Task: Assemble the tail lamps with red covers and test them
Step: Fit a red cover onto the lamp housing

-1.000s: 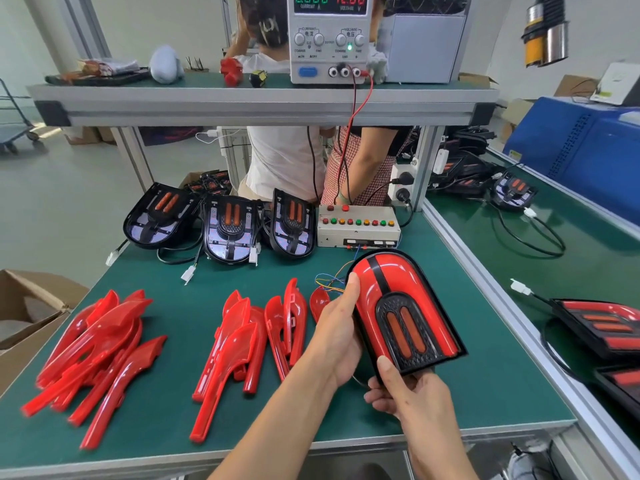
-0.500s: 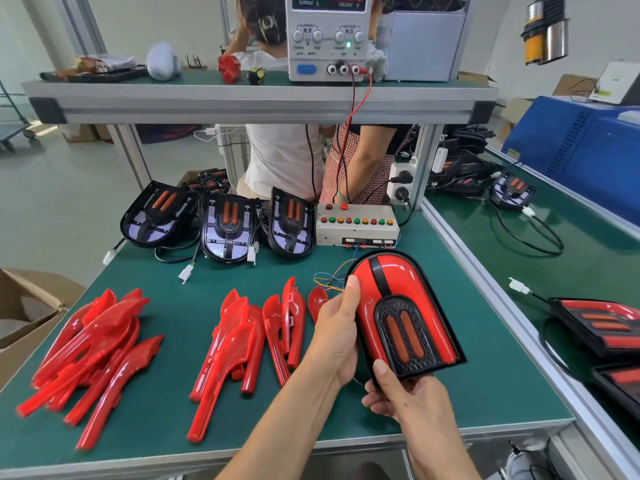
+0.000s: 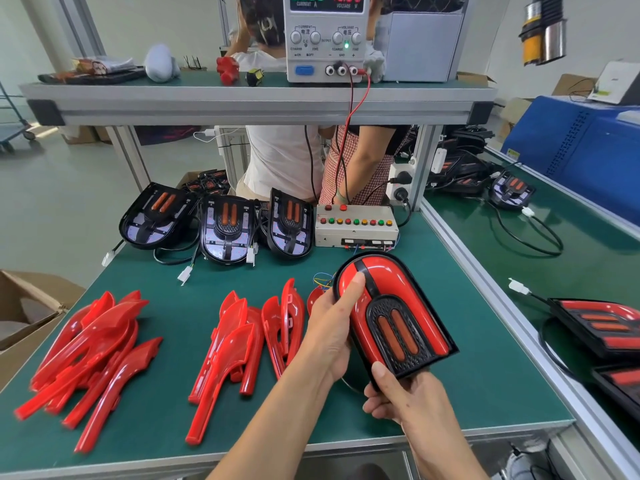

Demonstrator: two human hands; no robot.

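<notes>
Both hands, left hand (image 3: pixel 329 332) and right hand (image 3: pixel 403 396), fingers clamped on tail lamp (image 3: pixel 393 313), fingertips hidden beneath.

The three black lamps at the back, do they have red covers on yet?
No, the three black lamps show bare insides, no red covers.

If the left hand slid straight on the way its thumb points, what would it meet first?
Probably the test box. The left hand holds the tail lamp, thumb pointing up and away along the red cover. Beyond the lamp's rounded end only loose wires lie before the box; depth is uncertain.
</notes>
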